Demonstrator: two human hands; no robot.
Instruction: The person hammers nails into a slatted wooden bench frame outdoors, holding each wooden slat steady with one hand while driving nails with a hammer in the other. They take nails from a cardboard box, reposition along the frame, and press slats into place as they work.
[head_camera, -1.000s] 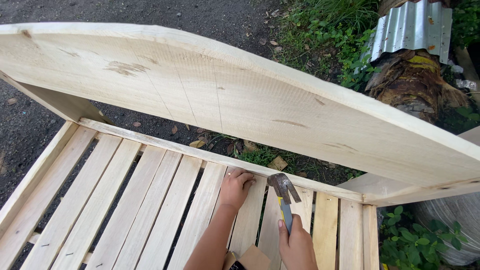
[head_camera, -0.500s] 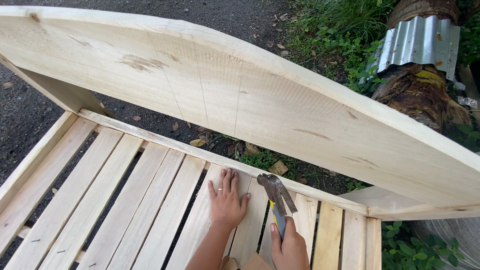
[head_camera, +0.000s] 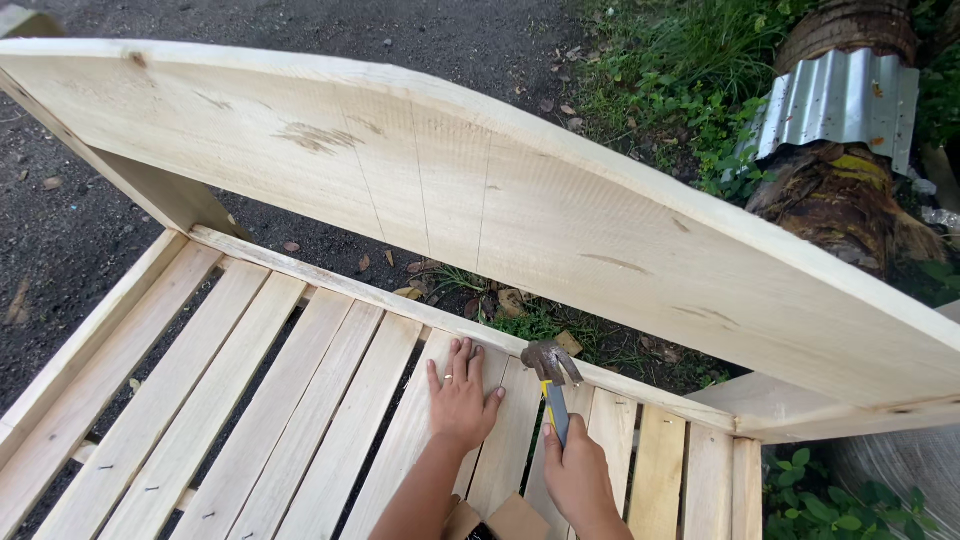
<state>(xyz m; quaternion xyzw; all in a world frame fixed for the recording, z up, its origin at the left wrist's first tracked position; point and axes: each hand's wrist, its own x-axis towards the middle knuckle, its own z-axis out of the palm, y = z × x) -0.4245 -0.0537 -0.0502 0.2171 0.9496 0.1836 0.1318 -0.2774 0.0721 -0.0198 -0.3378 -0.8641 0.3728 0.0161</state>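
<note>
A pale wooden bench lies below me, with a wide backrest board (head_camera: 480, 200) and a row of seat slats (head_camera: 300, 420). My left hand (head_camera: 462, 400) rests flat, fingers apart, on the slats near the rear rail (head_camera: 330, 280); a ring shows on one finger. Just right of it, my right hand (head_camera: 575, 478) grips the handle of a claw hammer (head_camera: 550, 368). The hammer's rusty head sits against the rear rail.
Dark gravel ground lies beyond the bench at the upper left. Grass and weeds grow at the upper right, next to a log (head_camera: 840, 195) under a corrugated metal sheet (head_camera: 835, 100). A small brown block (head_camera: 505, 522) lies between my forearms.
My left hand has opened and slid back, now lying flat on the slats. The hammer head has moved up to the rear rail. The view has shifted a little toward the bench.
</note>
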